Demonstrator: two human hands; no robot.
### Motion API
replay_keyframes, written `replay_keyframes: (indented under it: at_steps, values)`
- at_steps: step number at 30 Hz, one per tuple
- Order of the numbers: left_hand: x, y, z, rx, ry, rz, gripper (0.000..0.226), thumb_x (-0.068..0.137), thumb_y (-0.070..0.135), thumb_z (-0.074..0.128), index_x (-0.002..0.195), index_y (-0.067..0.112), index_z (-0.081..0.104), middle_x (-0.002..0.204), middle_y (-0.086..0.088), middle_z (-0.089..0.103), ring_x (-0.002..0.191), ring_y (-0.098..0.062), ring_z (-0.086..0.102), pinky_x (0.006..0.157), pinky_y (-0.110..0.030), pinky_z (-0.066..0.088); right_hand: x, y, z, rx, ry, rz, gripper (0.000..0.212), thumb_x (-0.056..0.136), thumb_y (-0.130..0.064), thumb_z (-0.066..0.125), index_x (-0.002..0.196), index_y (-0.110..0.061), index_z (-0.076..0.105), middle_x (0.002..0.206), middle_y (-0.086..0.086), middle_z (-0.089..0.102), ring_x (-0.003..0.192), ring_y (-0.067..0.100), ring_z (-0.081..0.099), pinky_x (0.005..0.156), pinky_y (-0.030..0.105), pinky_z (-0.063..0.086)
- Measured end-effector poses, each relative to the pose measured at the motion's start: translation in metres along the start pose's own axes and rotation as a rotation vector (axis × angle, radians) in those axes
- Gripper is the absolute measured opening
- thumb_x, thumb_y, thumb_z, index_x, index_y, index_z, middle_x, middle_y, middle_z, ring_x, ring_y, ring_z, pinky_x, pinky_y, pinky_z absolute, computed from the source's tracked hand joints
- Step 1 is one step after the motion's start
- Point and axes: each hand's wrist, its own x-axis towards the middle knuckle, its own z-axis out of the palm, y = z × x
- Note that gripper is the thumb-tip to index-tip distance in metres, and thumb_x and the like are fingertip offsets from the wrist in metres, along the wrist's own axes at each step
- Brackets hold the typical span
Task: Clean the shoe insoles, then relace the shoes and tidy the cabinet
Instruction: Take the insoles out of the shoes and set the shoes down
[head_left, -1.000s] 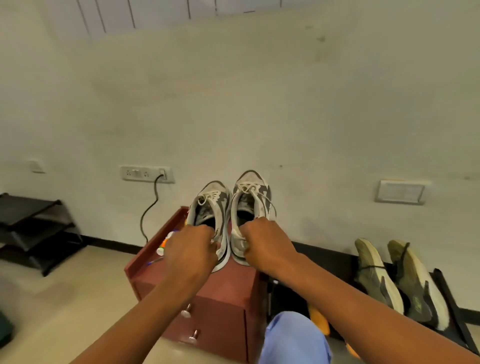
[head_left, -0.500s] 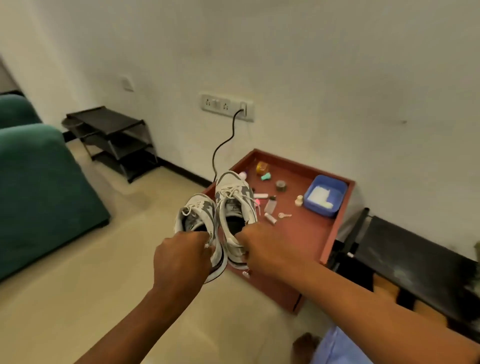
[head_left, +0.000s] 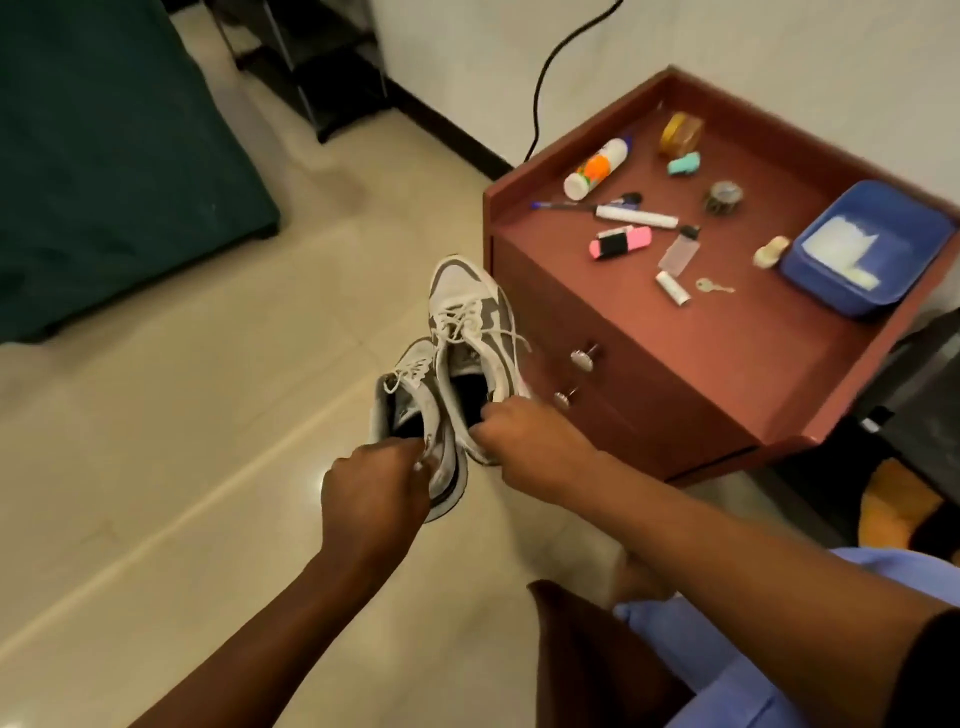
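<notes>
- Two shoes, one per hand: left hand (head_left: 370, 488) pinches left shoe (head_left: 415, 415) heel, right hand (head_left: 524, 434) pinches right shoe (head_left: 475, 332) heel.
- Both hang just beside cabinet (head_left: 675, 364) front, above floor, probably for working room.
- Laces tied; insoles not visible.

Your reddish-brown wooden cabinet (head_left: 737, 364) carries a blue plastic tray (head_left: 904, 280), pink highlighter (head_left: 620, 243), white marker (head_left: 636, 216) and small key (head_left: 712, 286).

Shoes (head_left: 457, 364) lowered off cabinet (head_left: 675, 364) (floorward).

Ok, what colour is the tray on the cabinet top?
Blue tray, with something white inside; clearest in the head view.
</notes>
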Motion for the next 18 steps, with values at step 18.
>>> replay_keyframes:
  at_steps: [18]
  values:
    - [-0.098, -0.105, 0.120, 0.077, -0.304, -0.336, 0.036, 0.081, 0.013, 0.080, 0.060, 0.017, 0.051, 0.048, -0.003, 0.050, 0.039, -0.034, 0.046, 0.047, -0.026, 0.030, 0.059, -0.063, 0.172, 0.191, -0.385, -0.211, 0.029, 0.087, 0.001, 0.058, 0.112, -0.008, 0.069, 0.113, 0.011, 0.063, 0.102, 0.034, 0.064, 0.073, 0.035, 0.047]
